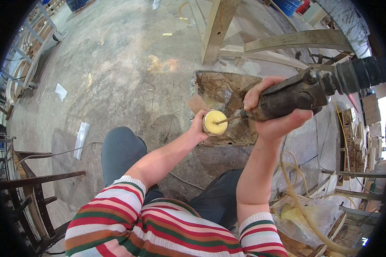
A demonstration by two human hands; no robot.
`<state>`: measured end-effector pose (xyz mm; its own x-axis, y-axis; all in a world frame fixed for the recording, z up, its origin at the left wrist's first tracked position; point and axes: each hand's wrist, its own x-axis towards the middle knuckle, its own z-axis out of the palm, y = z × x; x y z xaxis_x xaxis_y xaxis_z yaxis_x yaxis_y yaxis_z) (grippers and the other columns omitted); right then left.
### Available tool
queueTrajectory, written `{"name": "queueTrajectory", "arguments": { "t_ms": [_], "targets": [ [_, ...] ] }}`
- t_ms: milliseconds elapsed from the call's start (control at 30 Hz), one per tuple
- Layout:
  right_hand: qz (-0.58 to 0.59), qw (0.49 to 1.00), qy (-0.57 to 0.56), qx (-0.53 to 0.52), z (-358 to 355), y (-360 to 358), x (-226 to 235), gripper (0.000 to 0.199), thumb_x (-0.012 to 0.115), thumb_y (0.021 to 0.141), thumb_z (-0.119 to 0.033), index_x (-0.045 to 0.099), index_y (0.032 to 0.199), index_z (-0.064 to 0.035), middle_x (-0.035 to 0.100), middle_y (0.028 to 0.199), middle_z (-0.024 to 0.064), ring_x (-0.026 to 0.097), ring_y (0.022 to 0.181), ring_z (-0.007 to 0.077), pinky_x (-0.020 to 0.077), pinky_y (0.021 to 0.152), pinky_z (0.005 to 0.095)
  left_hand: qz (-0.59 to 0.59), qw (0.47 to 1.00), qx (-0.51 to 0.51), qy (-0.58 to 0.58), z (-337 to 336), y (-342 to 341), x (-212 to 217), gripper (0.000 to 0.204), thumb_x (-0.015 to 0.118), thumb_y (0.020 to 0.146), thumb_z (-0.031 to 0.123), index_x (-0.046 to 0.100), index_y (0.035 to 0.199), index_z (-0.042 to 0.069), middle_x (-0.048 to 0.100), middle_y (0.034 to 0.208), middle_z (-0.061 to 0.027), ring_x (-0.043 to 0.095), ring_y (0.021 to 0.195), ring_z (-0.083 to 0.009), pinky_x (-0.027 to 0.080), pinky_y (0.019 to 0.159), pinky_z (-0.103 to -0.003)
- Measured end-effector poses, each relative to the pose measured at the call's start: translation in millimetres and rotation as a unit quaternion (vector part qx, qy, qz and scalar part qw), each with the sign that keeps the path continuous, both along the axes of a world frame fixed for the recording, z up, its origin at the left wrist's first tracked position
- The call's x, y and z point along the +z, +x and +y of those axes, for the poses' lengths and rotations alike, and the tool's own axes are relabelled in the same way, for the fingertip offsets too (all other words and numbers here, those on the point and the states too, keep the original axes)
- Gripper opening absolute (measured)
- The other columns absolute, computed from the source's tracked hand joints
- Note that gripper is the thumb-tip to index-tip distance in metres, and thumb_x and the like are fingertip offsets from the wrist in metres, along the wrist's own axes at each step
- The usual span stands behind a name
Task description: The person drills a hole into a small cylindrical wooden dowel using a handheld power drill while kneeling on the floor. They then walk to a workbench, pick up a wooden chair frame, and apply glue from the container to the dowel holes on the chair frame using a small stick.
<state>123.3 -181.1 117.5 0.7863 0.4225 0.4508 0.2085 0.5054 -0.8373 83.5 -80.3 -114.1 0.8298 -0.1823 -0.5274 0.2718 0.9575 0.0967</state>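
Holding a round yellow-filled cup (212, 127) and scuffed dark power tool (285, 96).

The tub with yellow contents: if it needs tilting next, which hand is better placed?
Likely the person's own left hand: it grips the tub from the side. The right hand is taken up with the dark power tool, whose thin shaft extends over or into the tub.
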Motion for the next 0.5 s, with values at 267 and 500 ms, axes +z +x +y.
{"name": "queueTrajectory", "arguments": {
  "t_ms": [267, 500],
  "targets": [
    [-0.002, 0.997, -0.054, -0.047, 3.4, -5.7, 3.2, 0.094, 0.037, 0.056, -0.087, 0.046, 0.085, 0.0013, 0.049, 0.053, 0.0093, 0.048, 0.046, 0.0194, 0.0418, 0.047, 0.0305, -0.021, 1.000, -0.008, -0.003, -0.1, 0.9, -3.5, 0.027, 0.045, 0.074, 0.021, 0.052, 0.099, 0.012, 0.057, 0.097, -0.0083, 0.056, 0.089, -0.0303, 0.046, 0.073, -0.057],
    [0.003, 0.997, -0.045, -0.059, 5.5, -6.7, 4.8, 0.094, 0.037, 0.055, -0.088, 0.047, 0.085, 0.0015, 0.048, 0.053, 0.0090, 0.049, 0.046, 0.0193, 0.0418, 0.046, 0.0301, -0.016, 1.000, -0.005, 0.004, 0.5, 1.7, -5.6, 0.026, 0.046, 0.073, 0.020, 0.054, 0.097, 0.012, 0.057, 0.097, -0.0081, 0.057, 0.088, -0.0296, 0.046, 0.075, -0.056]
  ]
}}
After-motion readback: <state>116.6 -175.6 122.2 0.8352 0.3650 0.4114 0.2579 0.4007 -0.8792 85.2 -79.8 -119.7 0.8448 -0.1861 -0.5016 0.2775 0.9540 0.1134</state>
